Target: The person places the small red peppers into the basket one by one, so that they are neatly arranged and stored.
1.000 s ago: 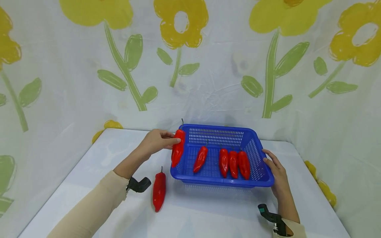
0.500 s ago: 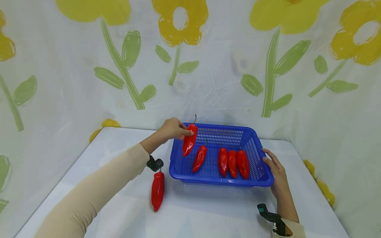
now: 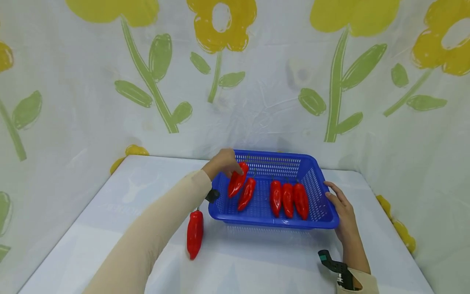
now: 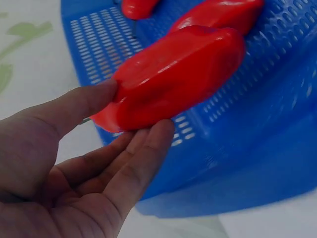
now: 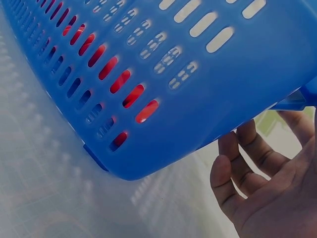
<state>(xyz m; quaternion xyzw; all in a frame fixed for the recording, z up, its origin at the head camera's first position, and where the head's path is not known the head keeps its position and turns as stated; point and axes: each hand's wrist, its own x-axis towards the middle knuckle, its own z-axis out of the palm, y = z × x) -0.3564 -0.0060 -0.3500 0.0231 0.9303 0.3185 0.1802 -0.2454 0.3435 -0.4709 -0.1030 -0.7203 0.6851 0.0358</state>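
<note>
In the head view my left hand [image 3: 225, 162] pinches a red chili pepper [image 3: 238, 179] inside the left end of the blue basket [image 3: 271, 222]. The left wrist view shows thumb and fingertips on the stem end of this pepper [image 4: 173, 74], its body pointing away over the basket floor. Just right of it lies another red pepper [image 3: 246, 195]. Several more peppers [image 3: 288, 200] lie side by side toward the basket's right end. At the right rim my right hand [image 3: 344, 214] holds the basket, fingers bent against its outer side [image 5: 257, 158].
One red pepper [image 3: 195, 234] lies on the white table [image 3: 257, 265], left of the basket and near my left forearm. A flower-printed curtain [image 3: 264, 102] hangs behind the table and along its sides.
My left hand has carried the pepper from outside the basket's left rim, over it and down into the basket. The right hand stays at the right rim.
</note>
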